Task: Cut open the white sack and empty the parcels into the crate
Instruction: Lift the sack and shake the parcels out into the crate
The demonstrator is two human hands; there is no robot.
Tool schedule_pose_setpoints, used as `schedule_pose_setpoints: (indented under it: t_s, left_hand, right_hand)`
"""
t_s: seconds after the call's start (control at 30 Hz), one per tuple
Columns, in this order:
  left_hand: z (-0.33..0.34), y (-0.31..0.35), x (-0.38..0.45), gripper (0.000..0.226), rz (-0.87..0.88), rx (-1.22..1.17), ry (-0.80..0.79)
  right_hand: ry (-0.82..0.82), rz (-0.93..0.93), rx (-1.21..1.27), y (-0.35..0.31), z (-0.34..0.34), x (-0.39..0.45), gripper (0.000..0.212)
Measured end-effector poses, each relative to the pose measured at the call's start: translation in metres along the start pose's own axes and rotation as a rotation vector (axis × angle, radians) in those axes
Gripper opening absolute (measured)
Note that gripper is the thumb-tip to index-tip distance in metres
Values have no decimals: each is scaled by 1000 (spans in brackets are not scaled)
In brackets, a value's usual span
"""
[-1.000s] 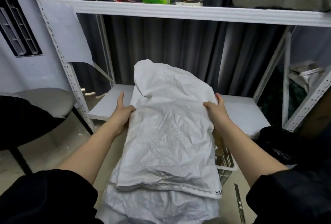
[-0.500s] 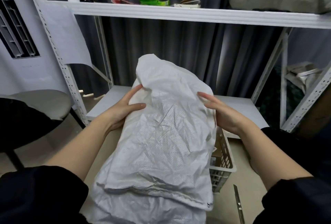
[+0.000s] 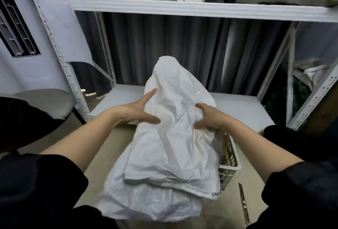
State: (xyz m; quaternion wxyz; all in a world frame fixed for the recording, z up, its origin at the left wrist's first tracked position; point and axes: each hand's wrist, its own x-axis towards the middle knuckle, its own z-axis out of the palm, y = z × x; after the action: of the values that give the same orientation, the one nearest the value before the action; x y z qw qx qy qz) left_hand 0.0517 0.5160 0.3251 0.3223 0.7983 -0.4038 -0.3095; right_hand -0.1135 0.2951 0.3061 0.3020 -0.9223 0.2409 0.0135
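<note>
The white woven sack (image 3: 173, 137) stands tilted over the white slatted crate (image 3: 229, 161), covering most of it; its lower folds spread toward me. My left hand (image 3: 140, 111) presses flat on the sack's left side with fingers spread, thumb lying across the front. My right hand (image 3: 206, 117) is bunched into the fabric on the right side, fingers closed on a fold. The sack's upper end rises to a soft peak. No parcels are visible; the crate's inside is hidden by the sack.
A utility knife (image 3: 244, 203) lies on the floor right of the crate. A white metal rack (image 3: 164, 8) stands ahead, its low shelf (image 3: 237, 108) behind the sack. A dark chair (image 3: 27, 117) sits at the left, dark bags at the right.
Both hands slid inward and lower on the sack; the right hand closed on a fold. The sack looks slimmer and its top peak has narrowed.
</note>
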Motion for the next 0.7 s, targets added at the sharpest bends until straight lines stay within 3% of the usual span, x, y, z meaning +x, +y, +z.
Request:
schedule_pose_setpoints:
  t_s: [0.1, 0.23, 0.33, 0.43, 0.47, 0.57, 0.7]
  left_hand:
    - [13, -9, 13, 127, -97, 244, 43]
    - [20, -21, 17, 105, -99, 379, 238]
    - [24, -25, 15, 75, -114, 407, 369]
    - [23, -21, 12, 25, -48, 460, 511]
    - [22, -21, 10, 14, -30, 491, 547]
    - [16, -28, 8, 16, -33, 578, 602]
    - [10, -25, 5, 29, 190, 243, 534]
  right_hand:
    - [51, -27, -18, -5, 2, 4, 85]
    - [154, -63, -44, -7, -2, 5, 78]
    - [216, -83, -94, -7, -5, 3, 61]
    - [276, -91, -204, -6, -9, 0, 19]
    - [304, -95, -234, -3, -11, -1, 17]
    - [298, -110, -180, 14, -16, -1, 30]
    - [326, -115, 176, 22, -19, -1, 15]
